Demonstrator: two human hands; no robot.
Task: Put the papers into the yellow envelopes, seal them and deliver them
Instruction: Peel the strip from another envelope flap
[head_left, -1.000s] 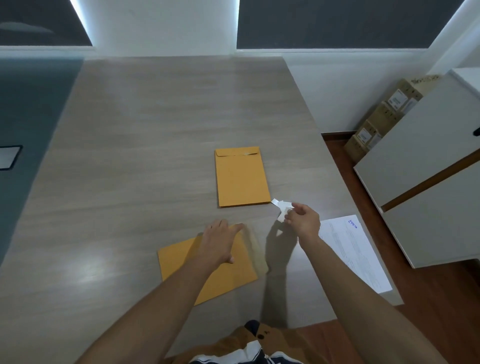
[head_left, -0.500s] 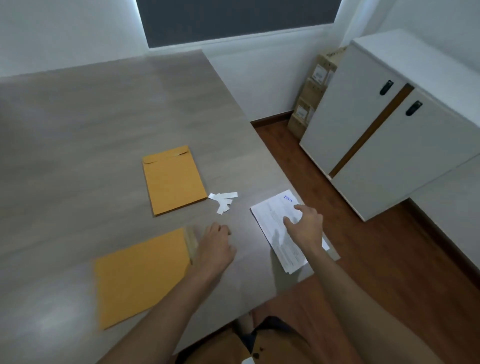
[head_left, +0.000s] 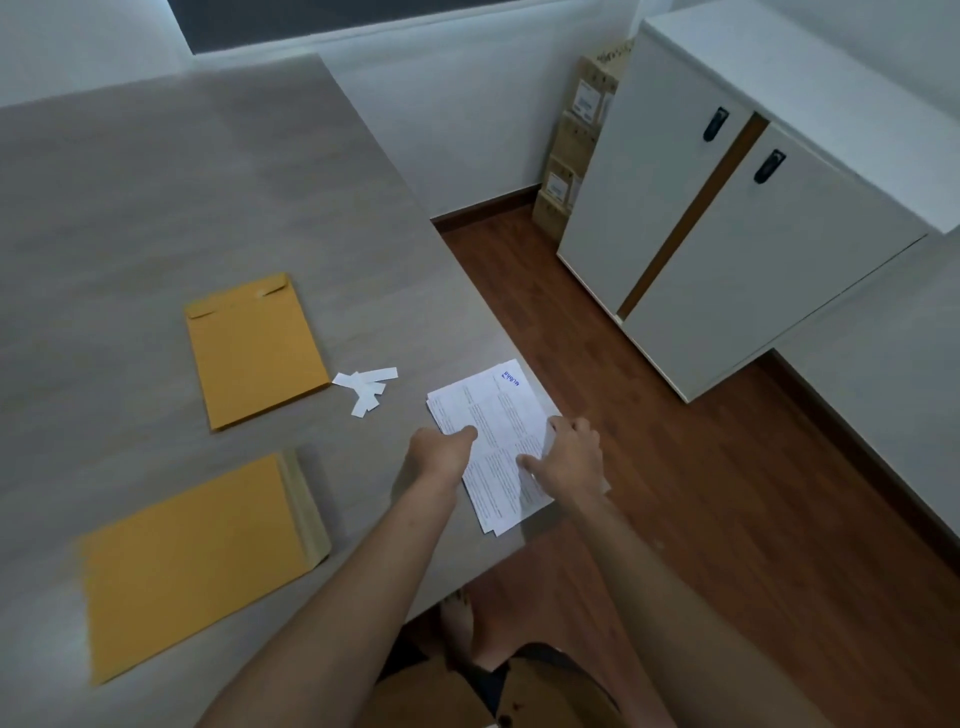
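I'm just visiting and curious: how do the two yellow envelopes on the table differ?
The far envelope has its flap folded down; the near envelope has its flap open, showing a paler strip. The far envelope lies beside the white strips; the near one lies apart. Both are yellow and flat.

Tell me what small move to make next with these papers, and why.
Probably lift the top sheet off the papers. Both hands are already on the stack at the table edge: the left hand at its left side, the right hand curling up its right edge. The near envelope lies with its flap open, ready to fill.
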